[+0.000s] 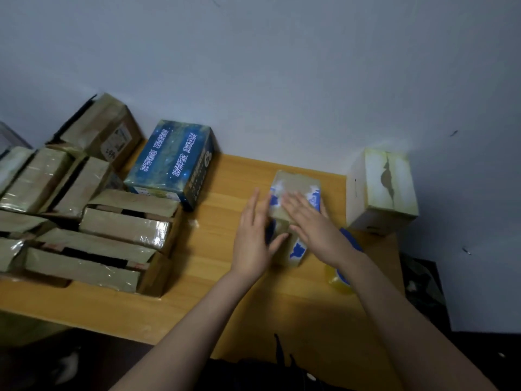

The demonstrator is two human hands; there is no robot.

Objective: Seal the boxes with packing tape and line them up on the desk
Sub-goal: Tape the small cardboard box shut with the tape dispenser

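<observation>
Fingers (293,206) of the right hand (314,225): straight, laid flat on top of the small box (296,183), pressing on tan tape; slightly blurred. Those of the left hand (249,238): straight along the box's left side, thumb against its near end; nothing gripped.

Small box: blue-and-white print, on the desk (214,266) right of centre, between the two hands. Long axis runs away from the person, toward the wall.

Tape roll (338,277): yellowish, blue core, just right of the small box, partly hidden under the right wrist; right hand nearer.

White box (380,190): far right corner, ragged dark split on top.

Blue box (172,162): against the wall, left of the small box.

Brown boxes (112,221): taped, crowded at the desk's left end.

Judgement: tape being smoothed down. The other boxes lie leftward, so lining up likely means a sideways shift across the long axis.
</observation>
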